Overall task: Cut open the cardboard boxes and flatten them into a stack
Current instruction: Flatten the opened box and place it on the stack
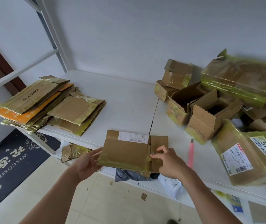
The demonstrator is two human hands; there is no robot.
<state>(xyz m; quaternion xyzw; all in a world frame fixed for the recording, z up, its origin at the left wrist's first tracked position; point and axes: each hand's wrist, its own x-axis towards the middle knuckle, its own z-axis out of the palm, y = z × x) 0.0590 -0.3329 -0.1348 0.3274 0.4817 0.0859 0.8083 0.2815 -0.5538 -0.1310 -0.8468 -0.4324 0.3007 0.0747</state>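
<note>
At table's near edge, left hand (87, 165) grips flattened box (125, 151); right hand (169, 160) pinches its tape; advise peeling flat, box braced.

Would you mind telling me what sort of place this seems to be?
Probably a home's entry or storage corner, not a warehouse: a welcome doormat lies on the tiled floor, and used parcel boxes with shipping labels crowd a white shelf unit beside a flattened stack.

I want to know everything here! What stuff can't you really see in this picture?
Head view only:
- Label print on the flattened box: too small to read.
- Its underside: hidden by the cardboard itself, with the left hand under its edge.
- Pink cutter: lower end hidden behind the right hand.
- Right-side box pile: blurred and cut off by the frame edge.
</note>
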